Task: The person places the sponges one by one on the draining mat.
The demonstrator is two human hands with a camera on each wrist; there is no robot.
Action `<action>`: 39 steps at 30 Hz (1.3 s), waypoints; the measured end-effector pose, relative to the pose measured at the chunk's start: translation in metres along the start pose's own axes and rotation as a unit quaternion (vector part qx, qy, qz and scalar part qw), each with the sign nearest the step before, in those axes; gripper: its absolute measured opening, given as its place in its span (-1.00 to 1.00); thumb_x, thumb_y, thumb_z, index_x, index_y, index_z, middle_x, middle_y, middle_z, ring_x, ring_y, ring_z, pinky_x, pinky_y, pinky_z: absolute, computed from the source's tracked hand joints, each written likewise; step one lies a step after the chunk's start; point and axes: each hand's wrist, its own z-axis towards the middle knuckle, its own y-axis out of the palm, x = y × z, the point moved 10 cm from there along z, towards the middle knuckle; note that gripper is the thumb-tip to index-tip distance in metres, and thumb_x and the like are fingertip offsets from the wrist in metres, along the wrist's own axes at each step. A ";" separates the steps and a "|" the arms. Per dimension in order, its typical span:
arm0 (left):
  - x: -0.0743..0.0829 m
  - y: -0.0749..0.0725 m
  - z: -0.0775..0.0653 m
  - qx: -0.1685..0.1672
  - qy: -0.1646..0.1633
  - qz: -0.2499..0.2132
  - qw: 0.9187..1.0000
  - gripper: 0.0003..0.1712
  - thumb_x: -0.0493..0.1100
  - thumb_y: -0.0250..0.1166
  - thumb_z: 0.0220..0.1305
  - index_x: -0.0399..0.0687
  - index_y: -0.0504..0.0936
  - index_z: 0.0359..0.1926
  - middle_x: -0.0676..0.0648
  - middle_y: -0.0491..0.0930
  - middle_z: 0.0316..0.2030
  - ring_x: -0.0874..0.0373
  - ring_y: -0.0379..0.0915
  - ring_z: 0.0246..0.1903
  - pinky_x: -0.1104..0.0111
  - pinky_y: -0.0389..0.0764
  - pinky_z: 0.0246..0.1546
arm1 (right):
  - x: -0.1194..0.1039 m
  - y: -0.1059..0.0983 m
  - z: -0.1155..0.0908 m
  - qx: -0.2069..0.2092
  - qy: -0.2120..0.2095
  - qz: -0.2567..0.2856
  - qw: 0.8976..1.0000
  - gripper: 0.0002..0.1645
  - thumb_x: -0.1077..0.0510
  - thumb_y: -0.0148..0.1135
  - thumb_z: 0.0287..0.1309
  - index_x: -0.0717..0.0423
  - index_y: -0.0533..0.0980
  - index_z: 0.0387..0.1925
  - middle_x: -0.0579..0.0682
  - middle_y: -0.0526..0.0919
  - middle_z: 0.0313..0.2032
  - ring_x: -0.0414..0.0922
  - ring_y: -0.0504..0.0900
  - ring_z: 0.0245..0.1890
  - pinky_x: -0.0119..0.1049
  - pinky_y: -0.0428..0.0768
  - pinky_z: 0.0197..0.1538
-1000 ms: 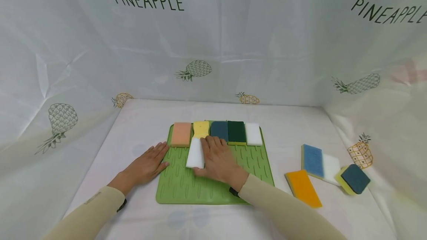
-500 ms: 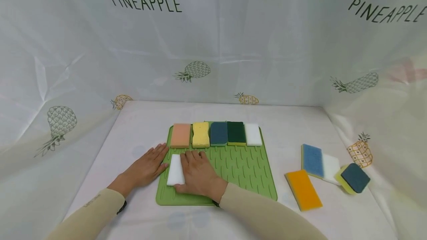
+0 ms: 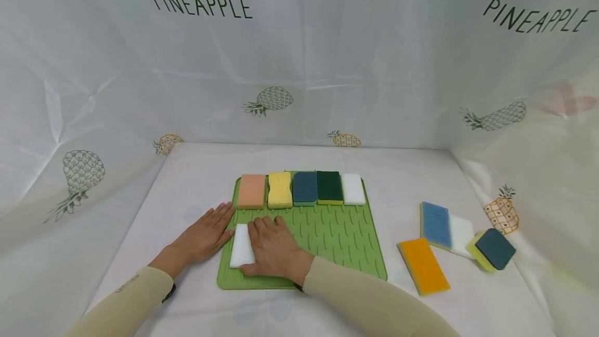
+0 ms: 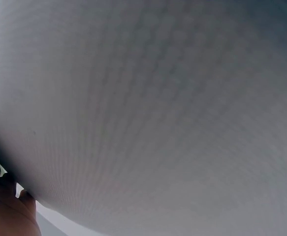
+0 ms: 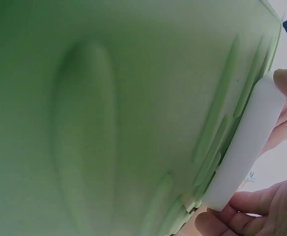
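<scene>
My right hand [image 3: 273, 249] grips a white sponge [image 3: 241, 247] at the lower left of the green ribbed mat [image 3: 334, 235]. In the right wrist view the thumb is at one end of this white sponge [image 5: 249, 142] and the fingers at the other, with its underside right at the mat. My left hand [image 3: 205, 235] lies palm down with fairly straight fingers, fingertips at the mat's left edge. A row along the mat's far edge holds a peach sponge [image 3: 251, 191], a wavy yellow one [image 3: 280, 190], a navy one [image 3: 305, 188], a dark green one [image 3: 329, 188] and another white one [image 3: 353, 189].
Right of the mat lie an orange sponge [image 3: 424, 266], a blue one [image 3: 435, 224], a white one [image 3: 460, 232] partly covered, and a navy-and-yellow one [image 3: 494, 249]. A pineapple-print sheet [image 3: 299, 56] rises behind the table and along its sides.
My right hand has carried the white sponge leftward and toward me, from beside the yellow sponge to the mat's lower left. My left hand stays in place.
</scene>
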 end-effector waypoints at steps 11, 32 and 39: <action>0.000 0.001 0.001 -0.007 -0.004 -0.001 1.000 -0.22 0.06 0.04 0.68 -0.34 0.10 0.64 -0.31 0.10 0.63 -0.24 0.02 0.63 -0.15 0.16 0.60 | 0.001 0.001 0.001 -0.005 0.004 -0.006 1.000 0.26 -0.79 -0.11 0.16 0.12 0.37 0.44 -0.02 0.57 0.25 -0.11 0.54 0.21 -0.07 0.56 0.18; 0.002 -0.003 -0.001 -0.001 -0.002 0.001 1.000 -0.24 0.05 0.02 0.69 -0.36 0.14 0.62 -0.33 0.13 0.62 -0.27 0.06 0.61 -0.17 0.20 0.58 | 0.003 -0.001 0.001 -0.008 0.004 0.009 1.000 0.32 -0.84 -0.10 0.09 0.08 0.36 0.46 -0.04 0.56 0.25 -0.12 0.54 0.20 -0.08 0.56 0.16; 0.002 0.000 -0.001 -0.001 0.002 0.000 1.000 -0.23 0.06 0.03 0.68 -0.37 0.13 0.62 -0.33 0.12 0.62 -0.27 0.05 0.61 -0.17 0.19 0.58 | 0.009 -0.007 -0.003 -0.005 0.011 0.023 1.000 0.39 -0.88 -0.16 0.07 0.10 0.32 0.50 -0.01 0.54 0.33 -0.07 0.54 0.28 -0.04 0.56 0.21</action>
